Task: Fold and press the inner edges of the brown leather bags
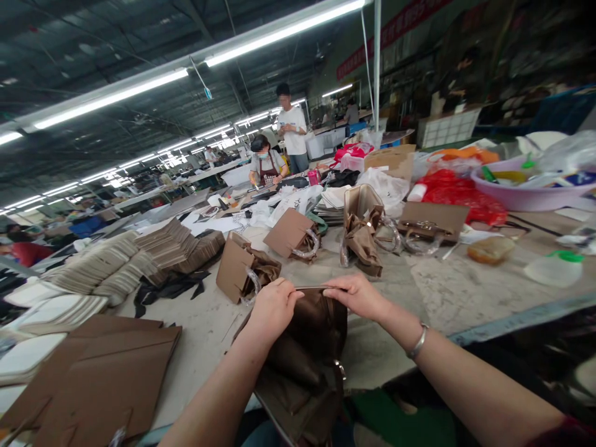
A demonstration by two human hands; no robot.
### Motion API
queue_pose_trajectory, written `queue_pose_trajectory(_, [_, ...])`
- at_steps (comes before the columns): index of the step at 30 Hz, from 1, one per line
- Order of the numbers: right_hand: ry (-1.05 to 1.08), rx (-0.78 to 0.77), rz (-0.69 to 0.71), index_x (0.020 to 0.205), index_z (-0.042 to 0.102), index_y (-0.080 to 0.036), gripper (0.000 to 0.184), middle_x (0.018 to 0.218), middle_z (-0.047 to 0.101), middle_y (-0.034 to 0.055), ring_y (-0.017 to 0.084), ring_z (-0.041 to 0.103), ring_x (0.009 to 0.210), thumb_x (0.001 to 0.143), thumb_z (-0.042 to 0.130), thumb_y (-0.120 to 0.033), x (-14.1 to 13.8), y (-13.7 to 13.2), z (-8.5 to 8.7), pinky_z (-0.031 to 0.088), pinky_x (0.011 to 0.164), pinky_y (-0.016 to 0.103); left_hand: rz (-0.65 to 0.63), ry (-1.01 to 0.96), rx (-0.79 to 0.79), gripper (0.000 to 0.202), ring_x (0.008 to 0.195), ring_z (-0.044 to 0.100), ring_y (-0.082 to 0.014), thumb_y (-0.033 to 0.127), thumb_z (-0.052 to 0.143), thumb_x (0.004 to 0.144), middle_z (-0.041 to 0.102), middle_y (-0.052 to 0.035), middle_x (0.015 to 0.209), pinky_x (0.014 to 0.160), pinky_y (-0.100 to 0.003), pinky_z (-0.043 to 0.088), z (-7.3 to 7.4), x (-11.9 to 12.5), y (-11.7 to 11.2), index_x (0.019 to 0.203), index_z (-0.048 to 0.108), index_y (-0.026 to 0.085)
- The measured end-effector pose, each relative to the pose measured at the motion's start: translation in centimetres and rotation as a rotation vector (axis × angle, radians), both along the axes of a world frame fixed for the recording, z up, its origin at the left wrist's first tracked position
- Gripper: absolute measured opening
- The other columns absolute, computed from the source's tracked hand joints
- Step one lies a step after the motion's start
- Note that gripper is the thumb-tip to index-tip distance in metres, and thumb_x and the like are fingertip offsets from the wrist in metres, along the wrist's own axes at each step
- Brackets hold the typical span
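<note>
A dark brown handbag [307, 347] lies open at the table's near edge, its shiny lining showing and a small metal fitting hanging at its right side. My left hand [278, 307] pinches the bag's far rim between thumb and fingers. A short way to the right, my right hand [356, 295] grips the same rim, with a silver bangle on that wrist. Between the two hands the edge runs nearly straight. Just beyond them stand a brown bag with a wrapped handle [235, 267] and another brown bag [288, 233]. The bag's lower part is partly hidden by my left forearm.
Brown panels [107, 366] lie at the near left, below stacked pale pieces [88, 267]. More brown bags [363, 230] sit farther back. On the right are a pink basin [521, 192], red plastic [451, 192] and a green-capped bottle [556, 270]. Two people work beyond the table.
</note>
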State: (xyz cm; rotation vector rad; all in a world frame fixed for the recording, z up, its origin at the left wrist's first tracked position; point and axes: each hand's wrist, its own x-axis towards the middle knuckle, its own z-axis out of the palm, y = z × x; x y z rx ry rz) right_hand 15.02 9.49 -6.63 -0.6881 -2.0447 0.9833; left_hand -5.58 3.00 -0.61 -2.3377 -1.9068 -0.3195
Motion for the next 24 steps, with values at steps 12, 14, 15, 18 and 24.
queue_pose_trajectory(12, [-0.188,0.149,0.040,0.106,0.069,-0.023,0.033,0.095,0.072,0.0023,0.020,0.065,0.083,0.080,0.063,-0.043,-0.5,0.3,2.0,0.048,0.075,0.028,0.040,0.062,-0.011,0.025,0.079,0.059,-0.0180,0.031,0.044,0.091,0.061,-0.0054,0.083,0.070,-0.028,0.043,0.4,0.5,-0.5,0.077,0.059,0.016])
queue_pose_trajectory(14, [-0.232,0.204,0.016,0.096,0.072,-0.023,0.024,0.082,0.072,0.0008,0.017,0.064,0.072,0.085,0.058,-0.040,-0.9,0.3,2.1,0.046,0.067,0.026,0.048,0.065,-0.019,0.025,0.080,0.059,-0.0190,0.031,0.044,0.091,0.061,-0.0062,0.083,0.070,-0.029,0.043,0.4,0.6,-0.5,0.077,0.059,0.016])
queue_pose_trajectory(15, [-0.245,0.229,-0.006,0.091,0.073,-0.023,0.023,0.077,0.072,0.0007,0.016,0.063,0.069,0.086,0.056,-0.038,-1.1,0.2,2.1,0.044,0.064,0.026,0.054,0.067,-0.023,0.025,0.080,0.059,-0.0196,0.031,0.044,0.091,0.061,-0.0065,0.083,0.070,-0.029,0.043,0.4,0.6,-0.5,0.078,0.058,0.015])
queue_pose_trajectory(18, [-0.257,0.304,-0.050,0.084,0.073,-0.021,0.023,0.076,0.071,0.0019,0.015,0.062,0.067,0.087,0.055,-0.036,-1.3,0.2,1.8,0.041,0.062,0.025,0.067,0.077,-0.026,0.023,0.081,0.059,-0.0203,0.029,0.045,0.091,0.061,-0.0070,0.083,0.071,-0.030,0.043,0.4,0.8,-0.5,0.078,0.058,0.015])
queue_pose_trajectory(24, [-0.297,0.404,-0.077,0.076,0.070,-0.018,0.031,0.073,0.070,0.0036,0.016,0.062,0.070,0.091,0.049,-0.035,-1.4,-0.1,1.6,0.040,0.064,0.026,0.088,0.080,-0.027,0.023,0.081,0.059,-0.0207,0.030,0.045,0.091,0.061,-0.0077,0.084,0.070,-0.030,0.043,0.2,0.8,-0.4,0.078,0.058,0.015])
